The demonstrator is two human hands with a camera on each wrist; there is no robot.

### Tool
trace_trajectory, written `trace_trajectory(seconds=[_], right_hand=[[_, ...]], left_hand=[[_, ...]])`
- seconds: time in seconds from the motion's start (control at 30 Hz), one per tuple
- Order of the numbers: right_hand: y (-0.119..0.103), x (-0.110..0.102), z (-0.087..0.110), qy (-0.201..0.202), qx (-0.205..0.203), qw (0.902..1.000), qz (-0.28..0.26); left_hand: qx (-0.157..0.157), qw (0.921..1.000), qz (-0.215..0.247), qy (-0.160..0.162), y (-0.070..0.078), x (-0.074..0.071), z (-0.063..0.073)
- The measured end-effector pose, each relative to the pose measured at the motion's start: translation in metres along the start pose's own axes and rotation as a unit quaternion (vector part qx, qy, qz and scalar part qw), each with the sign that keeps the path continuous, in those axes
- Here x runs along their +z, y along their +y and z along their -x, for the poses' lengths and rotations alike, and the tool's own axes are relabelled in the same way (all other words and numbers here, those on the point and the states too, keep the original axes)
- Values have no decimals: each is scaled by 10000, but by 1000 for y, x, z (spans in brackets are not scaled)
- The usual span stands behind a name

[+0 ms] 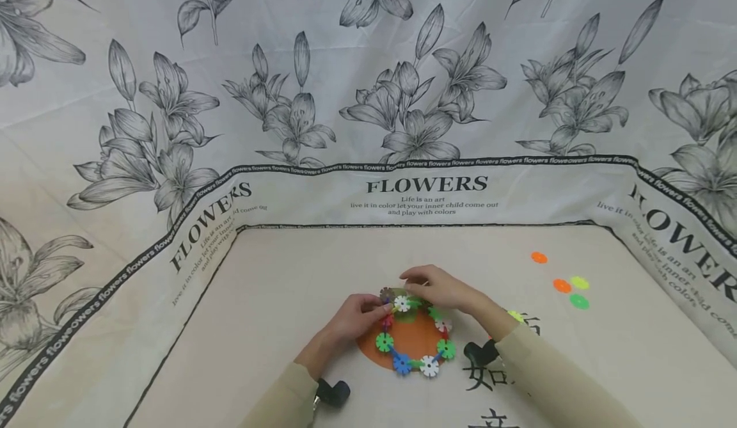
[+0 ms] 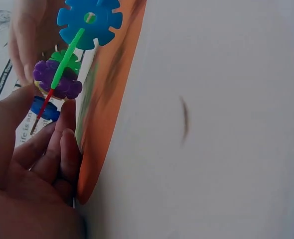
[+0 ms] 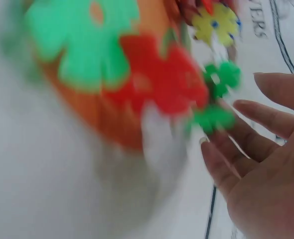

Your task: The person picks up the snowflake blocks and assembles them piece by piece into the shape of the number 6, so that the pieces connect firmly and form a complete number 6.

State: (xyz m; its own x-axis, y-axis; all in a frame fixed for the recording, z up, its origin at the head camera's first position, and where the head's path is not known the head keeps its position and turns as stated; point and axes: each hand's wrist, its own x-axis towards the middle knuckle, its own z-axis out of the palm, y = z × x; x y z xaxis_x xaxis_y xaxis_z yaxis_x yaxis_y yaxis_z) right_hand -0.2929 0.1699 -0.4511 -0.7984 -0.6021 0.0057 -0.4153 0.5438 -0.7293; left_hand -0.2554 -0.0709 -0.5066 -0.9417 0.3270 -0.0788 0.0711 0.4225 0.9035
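A ring of notched plastic snowflake discs [image 1: 401, 364], in green, blue, white, red and purple, is lifted up above the tablecloth. My left hand [image 1: 352, 319] pinches its left far side; in the left wrist view, thumb and fingers are at a dark blue disc [image 2: 46, 109] beside a purple flower-shaped piece [image 2: 55, 79]. On the far side of the ring is my right hand [image 1: 440, 287]. Its fingers are loosely spread in the right wrist view, with fingertips right at a small green piece [image 3: 214, 118]. A red piece [image 3: 162, 79] is blurred in front.
An orange fruit print [image 1: 368, 348] lies on the tablecloth [image 1: 276, 287] under the ring. Loose discs, among them an orange disc [image 1: 538, 257] and a green disc [image 1: 579, 301], are scattered at the right. Flower-printed fabric [image 1: 426, 198] stands around the table's back and sides.
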Motion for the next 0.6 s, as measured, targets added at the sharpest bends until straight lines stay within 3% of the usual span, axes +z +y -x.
trace_trajectory(seconds=[0.17,0.33,0.5,0.6], right_hand=[[17,-28,21,492,252,9977,396],[44,-60,46,1137,775,9883,652],[79,-92,70,1918,1228,9676,1087],[103,-107,80,2303,1784,9495,1167]], left_hand=[[-79,9999,111,-37,-3,0,1],[-96,9998,185,-32,-4,0,2],[-64,9997,245,-46,-3,0,3],[-90,9996,277,-49,-2,0,3]])
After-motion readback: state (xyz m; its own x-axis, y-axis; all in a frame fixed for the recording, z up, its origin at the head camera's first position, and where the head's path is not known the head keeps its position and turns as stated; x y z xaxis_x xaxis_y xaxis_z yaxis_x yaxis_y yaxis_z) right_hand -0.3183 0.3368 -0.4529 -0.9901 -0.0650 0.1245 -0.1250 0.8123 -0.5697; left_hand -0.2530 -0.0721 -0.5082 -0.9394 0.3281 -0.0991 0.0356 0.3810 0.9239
